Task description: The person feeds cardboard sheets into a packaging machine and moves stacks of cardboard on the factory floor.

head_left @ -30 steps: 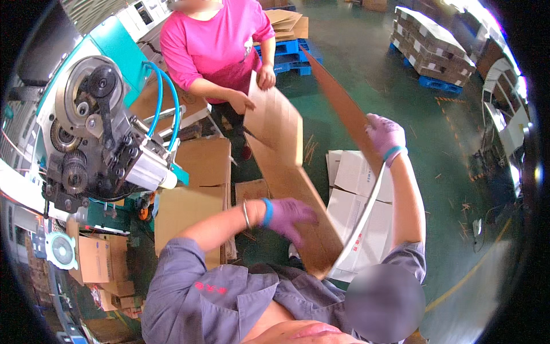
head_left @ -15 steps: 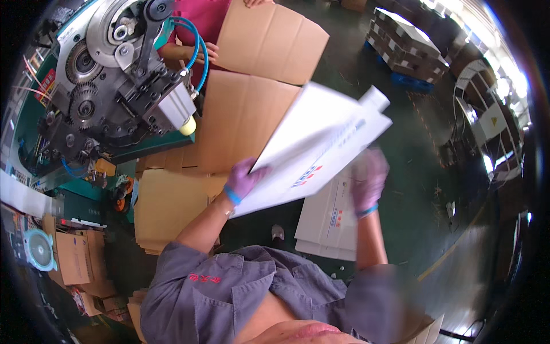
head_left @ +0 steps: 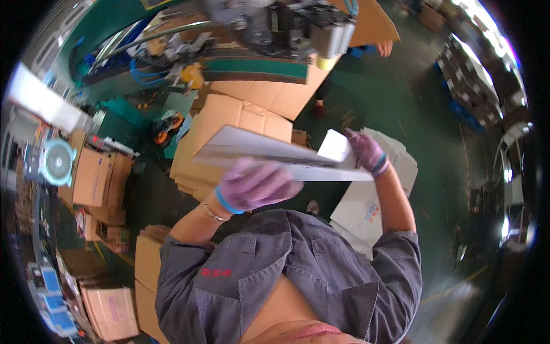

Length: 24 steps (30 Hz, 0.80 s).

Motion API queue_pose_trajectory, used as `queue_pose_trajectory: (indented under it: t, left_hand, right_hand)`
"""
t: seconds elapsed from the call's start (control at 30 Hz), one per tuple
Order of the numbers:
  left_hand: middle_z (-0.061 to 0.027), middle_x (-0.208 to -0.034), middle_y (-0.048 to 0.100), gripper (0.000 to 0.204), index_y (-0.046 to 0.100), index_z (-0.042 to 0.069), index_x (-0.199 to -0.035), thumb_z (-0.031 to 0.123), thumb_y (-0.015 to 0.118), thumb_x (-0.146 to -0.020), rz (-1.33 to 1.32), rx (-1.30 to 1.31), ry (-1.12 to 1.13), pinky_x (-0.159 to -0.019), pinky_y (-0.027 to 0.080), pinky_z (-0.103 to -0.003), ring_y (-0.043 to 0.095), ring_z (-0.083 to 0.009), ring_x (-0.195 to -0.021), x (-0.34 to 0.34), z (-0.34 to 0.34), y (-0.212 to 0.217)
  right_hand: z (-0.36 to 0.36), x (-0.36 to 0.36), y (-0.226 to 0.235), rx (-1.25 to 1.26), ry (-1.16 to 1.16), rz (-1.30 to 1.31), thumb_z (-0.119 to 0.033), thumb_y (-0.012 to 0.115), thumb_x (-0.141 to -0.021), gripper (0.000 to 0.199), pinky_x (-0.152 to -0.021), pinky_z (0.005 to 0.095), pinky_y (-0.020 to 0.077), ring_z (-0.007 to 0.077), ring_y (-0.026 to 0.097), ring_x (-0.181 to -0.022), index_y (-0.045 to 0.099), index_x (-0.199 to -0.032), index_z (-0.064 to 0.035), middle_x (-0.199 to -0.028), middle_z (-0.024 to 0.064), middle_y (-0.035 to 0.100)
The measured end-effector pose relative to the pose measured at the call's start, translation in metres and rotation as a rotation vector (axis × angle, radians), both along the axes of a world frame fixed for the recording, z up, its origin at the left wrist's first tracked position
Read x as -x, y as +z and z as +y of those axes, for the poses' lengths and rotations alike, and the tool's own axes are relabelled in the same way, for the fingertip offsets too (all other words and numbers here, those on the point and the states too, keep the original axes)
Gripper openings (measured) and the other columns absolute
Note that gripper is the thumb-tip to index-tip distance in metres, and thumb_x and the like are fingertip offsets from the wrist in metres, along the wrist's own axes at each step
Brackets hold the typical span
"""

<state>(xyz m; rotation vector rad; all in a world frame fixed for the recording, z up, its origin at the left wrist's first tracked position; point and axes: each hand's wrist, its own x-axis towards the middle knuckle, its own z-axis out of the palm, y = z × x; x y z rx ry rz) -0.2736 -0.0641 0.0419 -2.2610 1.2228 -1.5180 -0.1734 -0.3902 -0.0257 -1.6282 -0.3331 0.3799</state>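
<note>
A flattened white cardboard carton (head_left: 246, 143) is held up in front of my chest, seen almost edge-on, its panels slightly apart. My left hand (head_left: 255, 186), in a purple glove, is closed at its near edge, the fingers curled and a little blurred. At the right end my right hand (head_left: 368, 152), gloved the same way, grips the carton beside a raised white flap (head_left: 335, 146). Below the right hand lies a stack of white flat cartons (head_left: 358, 212) with printing on them. Brown flat cardboard (head_left: 220, 114) is piled beyond my left hand.
A machine (head_left: 275, 26) with a green frame overhangs the far side. Brown boxes (head_left: 91, 178) and a round fan (head_left: 57, 162) stand at the left. Another person's hand (head_left: 385, 48) shows beside brown cardboard at the top. A loaded pallet (head_left: 470, 80) stands far right.
The view has swung, and the machine now sits at the top middle. The white carton has tipped from a broad face to nearly edge-on; my right hand has come onto its right end.
</note>
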Motion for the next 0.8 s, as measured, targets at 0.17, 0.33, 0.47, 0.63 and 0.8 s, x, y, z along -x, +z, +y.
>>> queue_pose_trajectory:
  t: [0.17, 0.33, 0.47, 0.63, 0.8]
  left_hand:
    - [-0.0023, -0.124, 0.046, 0.05, 0.048, 0.024, -0.13, 0.018, 0.052, -0.081, 0.458, -0.239, 0.276, -0.074, 0.049, -0.031, 0.059, -0.0109, -0.072, -0.053, 0.002, -0.033]
    - [-0.0033, -0.123, 0.049, 0.056, 0.049, 0.019, -0.129, 0.031, 0.064, -0.076, 0.501, -0.15, 0.384, -0.056, 0.044, -0.029, 0.056, -0.0113, -0.063, -0.108, 0.028, -0.055]
    - [-0.0044, -0.121, 0.054, 0.061, 0.054, 0.02, -0.124, 0.043, 0.07, -0.069, 0.528, 0.085, 0.342, -0.067, 0.045, -0.034, 0.058, -0.0174, -0.073, -0.153, 0.019, -0.025]
    - [0.0016, -0.092, 0.061, 0.048, 0.062, 0.017, -0.105, 0.042, 0.073, -0.065, 0.42, 0.348, 0.277, -0.069, 0.043, -0.037, 0.056, -0.0209, -0.078, -0.183, 0.004, 0.017]
    - [-0.0044, -0.102, 0.061, 0.027, 0.07, 0.015, -0.096, 0.023, 0.075, -0.071, 0.293, 0.606, 0.401, -0.082, 0.041, -0.044, 0.054, -0.0287, -0.097, -0.179, 0.018, -0.024]
  right_hand:
    - [0.092, -0.002, 0.017, 0.484, 0.049, -0.053, -0.03, 0.047, -0.096, 0.035, -0.077, 0.0316, 0.0466, 0.0175, 0.057, -0.081, 0.061, -0.104, 0.0015, -0.09, 0.0105, 0.063]
    - [0.051, -0.014, 0.07, 0.887, -0.219, -1.154, -0.024, 0.065, -0.079, 0.036, -0.089, 0.0434, 0.0444, 0.032, 0.055, -0.101, 0.061, -0.107, -0.0037, -0.108, 0.0131, 0.06]
    - [-0.013, -0.022, 0.068, 0.952, -0.151, -0.952, -0.021, 0.069, -0.076, 0.043, -0.083, 0.0408, 0.0468, 0.0297, 0.058, -0.095, 0.059, -0.114, -0.0065, -0.103, 0.0116, 0.063]
    - [-0.042, -0.065, 0.087, 0.782, -0.177, -0.935, -0.014, 0.068, -0.073, 0.021, -0.063, 0.0374, 0.0495, 0.0277, 0.061, -0.071, 0.067, -0.095, -0.0104, -0.078, 0.0081, 0.066]
    - [-0.057, -0.088, 0.076, 0.725, 0.03, -0.922, -0.017, 0.072, -0.066, 0.029, -0.057, 0.0356, 0.05, 0.0248, 0.063, -0.067, 0.068, -0.094, -0.0122, -0.077, 0.0055, 0.066]
